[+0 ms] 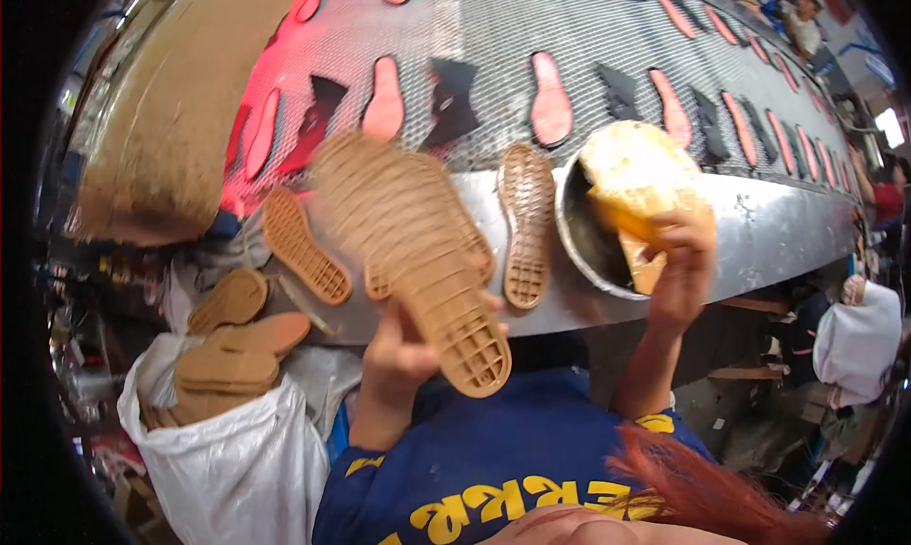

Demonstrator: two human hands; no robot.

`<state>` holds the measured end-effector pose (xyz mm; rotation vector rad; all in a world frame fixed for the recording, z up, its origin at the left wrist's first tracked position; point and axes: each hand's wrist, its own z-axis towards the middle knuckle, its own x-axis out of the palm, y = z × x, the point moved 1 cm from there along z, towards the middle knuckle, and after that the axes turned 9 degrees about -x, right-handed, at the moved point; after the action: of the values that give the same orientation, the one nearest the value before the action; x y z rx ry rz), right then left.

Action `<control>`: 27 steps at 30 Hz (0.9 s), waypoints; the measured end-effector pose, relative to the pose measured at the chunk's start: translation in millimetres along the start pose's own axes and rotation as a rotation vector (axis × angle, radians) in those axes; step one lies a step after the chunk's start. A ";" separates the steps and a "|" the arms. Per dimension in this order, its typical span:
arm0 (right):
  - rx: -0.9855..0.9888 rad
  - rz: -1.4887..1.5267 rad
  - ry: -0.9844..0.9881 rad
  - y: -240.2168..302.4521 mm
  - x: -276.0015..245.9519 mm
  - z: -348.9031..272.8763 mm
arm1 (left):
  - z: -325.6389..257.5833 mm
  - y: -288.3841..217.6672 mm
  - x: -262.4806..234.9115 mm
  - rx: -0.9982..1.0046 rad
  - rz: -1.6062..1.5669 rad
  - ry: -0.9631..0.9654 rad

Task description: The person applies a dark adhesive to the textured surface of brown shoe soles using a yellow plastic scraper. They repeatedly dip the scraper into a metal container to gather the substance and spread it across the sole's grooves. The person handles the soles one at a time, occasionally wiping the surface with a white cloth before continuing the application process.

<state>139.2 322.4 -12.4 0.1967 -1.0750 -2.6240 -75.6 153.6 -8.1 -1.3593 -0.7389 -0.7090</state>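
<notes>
A tan ridged shoe sole (408, 241), blurred at its far end, is gripped near its heel by my left hand (399, 346). Its gridded side faces up. Behind it, another tan sole (446, 189) lies partly hidden on the metal ledge. My right hand (681, 255) is closed around a yellow handle-like tool (622, 215), smeared by motion; its working end cannot be made out. This tool is over a metal bowl (569, 232), beside a pale yellow, stained sheet (641, 160) that covers part of the bowl. One glossy, wet-looking sole (528, 227) lies left of the bowl.
Beyond the metal ledge (769, 224) runs a mesh conveyor belt (512, 23) with rows of pink insoles (548, 99) and black pieces (450, 99). A tan sole (306, 246) lies at left, above a white sack (228, 450) of soles. A brown board (171, 118) stands far left.
</notes>
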 end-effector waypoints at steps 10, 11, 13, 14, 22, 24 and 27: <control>0.045 -0.543 0.421 -8.9 12.9 -34.9 | -12.8 -10.8 -15.7 0.091 0.804 -0.237; 0.087 -0.462 0.341 -8.7 9.3 -35.5 | -14.8 -13.3 -14.7 0.108 0.973 -0.198; 0.225 -0.325 0.216 -9.0 2.4 -36.6 | -16.6 -13.3 -13.3 0.190 0.775 -0.243; 0.296 -0.212 0.160 -9.6 0.0 -37.0 | -16.8 -12.5 -12.6 0.212 0.760 -0.289; 0.242 0.393 -0.336 -1.3 14.7 -34.2 | -18.0 -17.6 12.3 0.344 1.215 -0.287; 0.066 0.364 -0.344 9.4 24.7 -33.4 | -20.2 -23.0 25.1 0.187 1.835 -0.276; -0.183 0.030 -0.138 29.5 36.5 -30.2 | -14.3 -20.8 39.6 0.191 1.660 -0.271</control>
<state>118.4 270.6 -13.6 -0.0403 -0.8642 -2.7220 -68.1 136.8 35.1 -1.3915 0.2673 0.8452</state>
